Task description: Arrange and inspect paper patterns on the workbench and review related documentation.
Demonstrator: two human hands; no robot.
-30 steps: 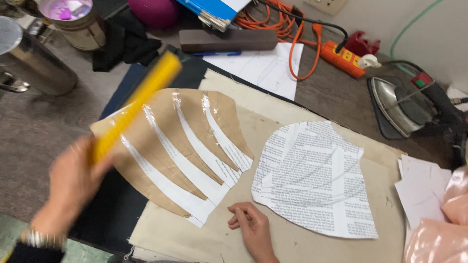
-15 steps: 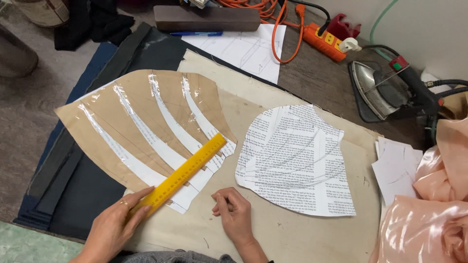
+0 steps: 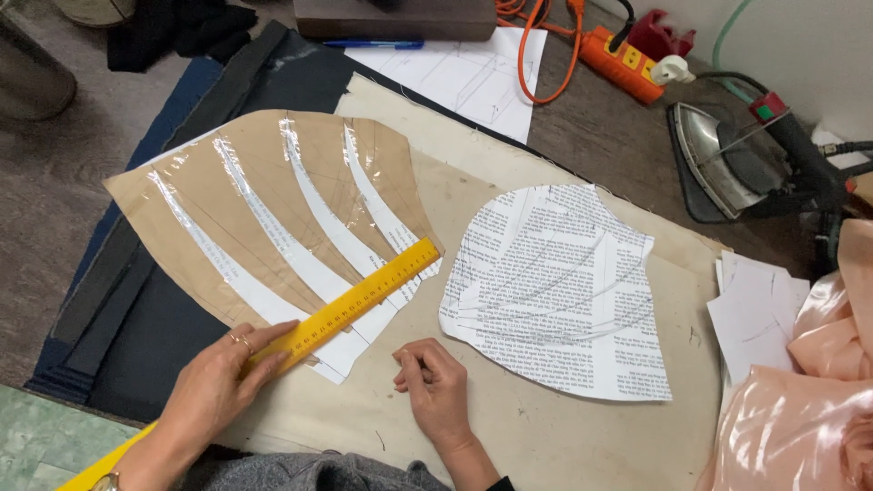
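My left hand (image 3: 218, 382) presses flat on a long yellow ruler (image 3: 364, 298), which lies slantwise across the lower edge of a brown paper pattern piece (image 3: 264, 214) with white strips taped between its slashes. My right hand (image 3: 435, 386) rests on the beige cloth (image 3: 564, 436) just right of the ruler, its fingers curled as if pinching something small that I cannot make out. A rounded pattern piece cut from printed paper (image 3: 555, 291) lies to the right of both hands.
A clothes iron (image 3: 727, 159) on its stand sits at the right rear, with an orange power strip (image 3: 623, 50) and cable behind. White paper sheets (image 3: 755, 309) and shiny peach fabric (image 3: 800, 409) lie at right. Dark fabric (image 3: 155, 309) underlies the left side; a drawing sheet (image 3: 464, 77) lies at the back.
My left hand brought the ruler down from the air and laid it across the brown pattern's lower edge. The view has shifted closer. My right hand has stayed in place.
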